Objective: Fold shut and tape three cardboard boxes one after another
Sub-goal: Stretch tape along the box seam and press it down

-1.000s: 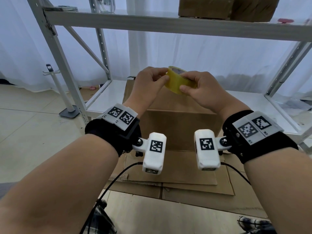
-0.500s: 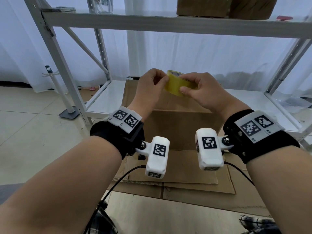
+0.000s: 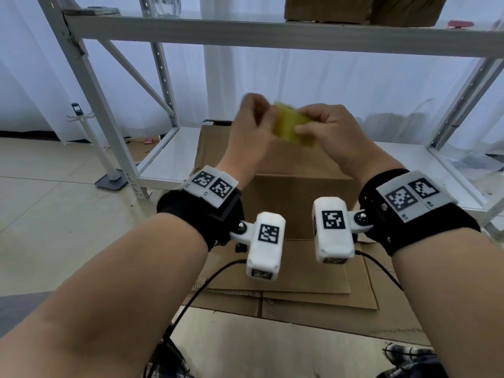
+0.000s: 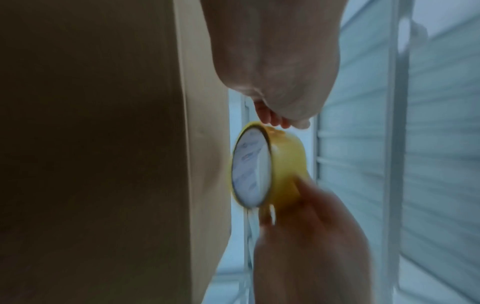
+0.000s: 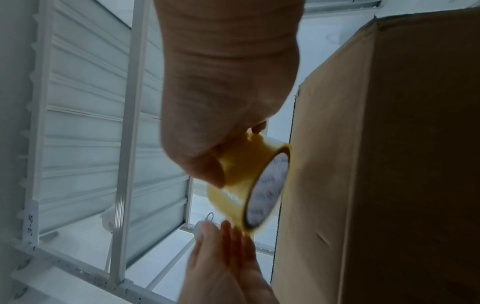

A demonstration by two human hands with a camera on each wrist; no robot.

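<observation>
The cardboard box (image 3: 294, 192) stands on flattened cardboard sheets (image 3: 313, 293) on the floor, in front of a white metal shelf rack (image 3: 174, 31), below both raised hands. Going from the left: the left hand (image 3: 252, 126) is blurred in the head view — its fingertips (image 4: 275, 121) curl onto the rim of the yellow tape roll (image 3: 293, 126), pinching at its edge. The roll is held in the air above the box, between the two hands. The right hand (image 3: 331, 132) grips the roll's other side, thumb and fingers wrapped round its band. More brown boxes (image 3: 362, 8) sit on the rack's upper shelf — only partly in view.
</observation>
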